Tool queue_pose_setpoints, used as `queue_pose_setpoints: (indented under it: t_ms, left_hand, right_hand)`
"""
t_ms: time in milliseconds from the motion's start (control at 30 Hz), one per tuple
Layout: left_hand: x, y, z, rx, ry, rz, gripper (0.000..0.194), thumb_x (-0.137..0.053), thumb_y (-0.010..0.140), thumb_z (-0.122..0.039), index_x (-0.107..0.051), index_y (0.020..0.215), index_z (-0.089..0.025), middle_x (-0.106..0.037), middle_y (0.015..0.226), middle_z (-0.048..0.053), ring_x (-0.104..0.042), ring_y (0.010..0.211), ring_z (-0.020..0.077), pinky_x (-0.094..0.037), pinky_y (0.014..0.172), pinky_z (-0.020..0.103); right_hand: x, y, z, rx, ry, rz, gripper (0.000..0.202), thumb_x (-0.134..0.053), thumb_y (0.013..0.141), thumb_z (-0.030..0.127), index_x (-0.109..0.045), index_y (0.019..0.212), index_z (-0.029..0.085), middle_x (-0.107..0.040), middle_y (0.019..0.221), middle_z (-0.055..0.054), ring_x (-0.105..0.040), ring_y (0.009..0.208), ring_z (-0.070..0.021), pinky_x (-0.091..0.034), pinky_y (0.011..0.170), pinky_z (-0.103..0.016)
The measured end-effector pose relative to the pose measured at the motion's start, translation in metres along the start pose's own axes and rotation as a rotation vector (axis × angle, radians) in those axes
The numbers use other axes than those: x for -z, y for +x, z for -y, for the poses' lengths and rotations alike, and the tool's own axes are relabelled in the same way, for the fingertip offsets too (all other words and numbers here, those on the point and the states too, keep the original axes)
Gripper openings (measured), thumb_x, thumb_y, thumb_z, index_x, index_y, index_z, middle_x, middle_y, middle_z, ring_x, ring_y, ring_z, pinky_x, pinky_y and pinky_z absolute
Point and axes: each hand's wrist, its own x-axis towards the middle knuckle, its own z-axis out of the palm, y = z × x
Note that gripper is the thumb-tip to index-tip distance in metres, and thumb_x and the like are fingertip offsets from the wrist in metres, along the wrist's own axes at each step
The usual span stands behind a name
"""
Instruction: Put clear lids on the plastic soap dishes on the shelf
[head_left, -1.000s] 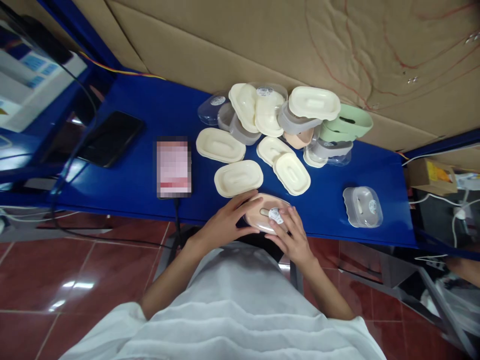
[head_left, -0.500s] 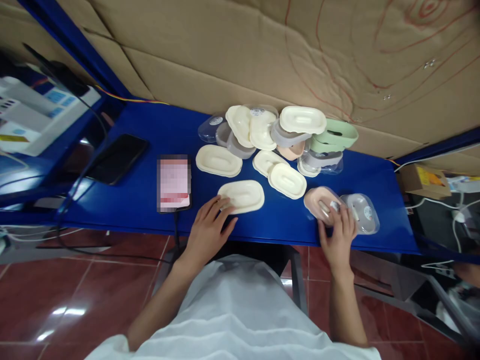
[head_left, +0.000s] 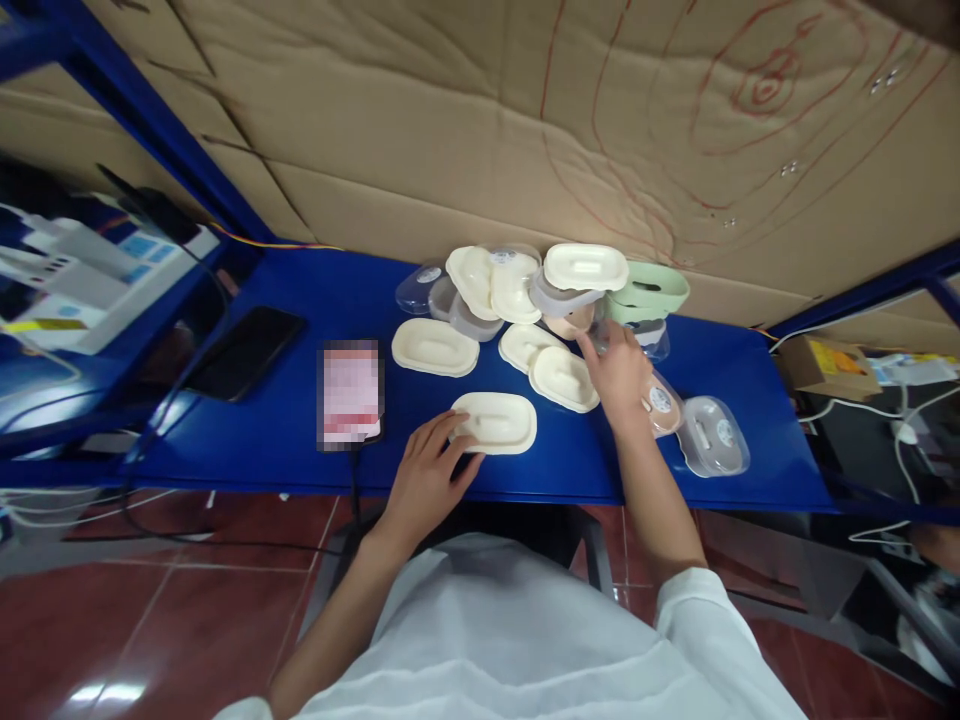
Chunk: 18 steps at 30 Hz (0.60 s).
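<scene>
A cream oval plastic piece [head_left: 504,424] with a raised centre lies near the table's front edge. My left hand [head_left: 431,465] rests on its left end, fingers apart. My right hand [head_left: 621,372] is at the pile's right side, thumb and fingers apart, beside a peach box [head_left: 571,322] and partly covering a grey box [head_left: 651,332]. Two overlapping cream pieces [head_left: 564,380] lie left of that hand. Under its wrist, partly hidden, is a peach box with a clear cover [head_left: 663,404]. A grey box with a clear cover [head_left: 716,436] lies farther right.
Stacked at the back are cream pieces [head_left: 585,268], grey boxes and green boxes [head_left: 646,290]. Another cream piece [head_left: 435,348] lies left of centre. A lit phone [head_left: 350,395] with a cable and a dark phone [head_left: 244,352] lie left. A cardboard wall [head_left: 420,130] rises behind the blue table.
My right hand has left the peach box at the right and moved up and left to the pile. My left hand stays on the cream piece. The camera view has shifted slightly.
</scene>
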Motion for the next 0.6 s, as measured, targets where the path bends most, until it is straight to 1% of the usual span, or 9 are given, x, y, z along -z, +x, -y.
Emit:
queue_pose_setpoints:
  t_ms: [100,167,233,300,400,467,500,567,600]
  left_hand:
    - [-0.002,0.008,-0.006,-0.026,-0.004,-0.007,0.021,-0.064,0.103,-0.025,-0.068,0.124,-0.023,-0.068,0.143,0.014,-0.062,0.137,0.0325,-0.051,0.114,0.055]
    - [-0.004,0.017,-0.012,-0.063,-0.011,0.021,0.034,-0.062,0.104,-0.024,-0.064,0.137,-0.024,-0.064,0.149,0.014,-0.059,0.141,0.0328,-0.048,0.119,0.056]
    - [-0.009,0.029,-0.019,-0.116,-0.023,0.084,0.045,-0.059,0.105,-0.023,-0.057,0.15,-0.025,-0.059,0.157,0.013,-0.055,0.146,0.0333,-0.045,0.122,0.056]
    - [-0.016,0.044,-0.027,-0.175,-0.033,0.145,0.051,-0.056,0.106,-0.022,-0.051,0.157,-0.025,-0.053,0.163,0.012,-0.05,0.151,0.0345,-0.042,0.124,0.058]
    - [-0.03,0.064,-0.037,-0.24,-0.03,0.18,0.053,-0.053,0.107,-0.019,-0.048,0.159,-0.024,-0.048,0.167,0.012,-0.046,0.154,0.0375,-0.038,0.125,0.063]
    - [-0.038,0.072,-0.042,-0.251,-0.018,0.185,0.051,-0.052,0.107,-0.017,-0.051,0.157,-0.022,-0.054,0.162,0.013,-0.049,0.15,0.0382,-0.036,0.124,0.068]
    - [-0.041,0.075,-0.044,-0.247,-0.012,0.187,0.048,-0.052,0.107,-0.017,-0.053,0.155,-0.021,-0.059,0.156,0.014,-0.053,0.147,0.0374,-0.035,0.124,0.069]
    - [-0.043,0.077,-0.045,-0.232,-0.001,0.191,0.042,-0.053,0.107,-0.02,-0.059,0.149,-0.02,-0.068,0.14,0.014,-0.061,0.135,0.0339,-0.036,0.123,0.069]
    - [-0.043,0.077,-0.044,-0.227,0.003,0.192,0.039,-0.054,0.107,-0.021,-0.061,0.146,-0.02,-0.07,0.133,0.013,-0.064,0.129,0.0318,-0.036,0.123,0.067]
  right_hand:
    - [0.0,0.016,0.009,-0.073,0.022,0.036,0.049,-0.063,0.1,0.059,-0.073,0.123,0.016,-0.078,0.109,-0.015,-0.073,0.097,-0.0314,-0.051,0.08,-0.036]
    - [0.005,0.019,0.011,-0.113,0.079,-0.005,0.039,-0.056,0.104,0.052,-0.075,0.114,0.019,-0.079,0.104,-0.011,-0.072,0.095,-0.0283,-0.049,0.081,-0.034]
    - [0.011,0.018,0.011,-0.156,0.121,-0.065,0.038,-0.049,0.106,0.048,-0.075,0.109,0.021,-0.079,0.102,-0.009,-0.072,0.094,-0.0261,-0.048,0.081,-0.034]
    - [0.013,0.016,0.013,-0.183,0.128,-0.072,0.041,-0.049,0.106,0.051,-0.076,0.109,0.021,-0.08,0.1,-0.009,-0.073,0.092,-0.0258,-0.047,0.08,-0.033]
    - [0.009,0.013,0.016,-0.187,0.073,0.023,0.049,-0.056,0.103,0.062,-0.078,0.113,0.02,-0.08,0.095,-0.012,-0.073,0.089,-0.0283,-0.046,0.077,-0.033]
    - [0.005,0.013,0.018,-0.195,0.022,0.067,0.049,-0.058,0.102,0.063,-0.079,0.112,0.019,-0.08,0.091,-0.013,-0.073,0.086,-0.0287,-0.045,0.076,-0.032]
    - [0.005,0.013,0.017,-0.209,0.004,0.063,0.047,-0.058,0.102,0.06,-0.08,0.11,0.019,-0.08,0.09,-0.012,-0.073,0.085,-0.0282,-0.045,0.076,-0.032]
    - [0.01,0.01,0.013,-0.252,-0.019,0.002,0.041,-0.059,0.102,0.056,-0.081,0.106,0.021,-0.08,0.089,-0.01,-0.072,0.083,-0.0269,-0.044,0.075,-0.032]
    - [0.014,0.006,0.01,-0.269,-0.023,-0.044,0.04,-0.06,0.101,0.055,-0.081,0.106,0.022,-0.08,0.088,-0.009,-0.072,0.082,-0.0262,-0.043,0.075,-0.031]
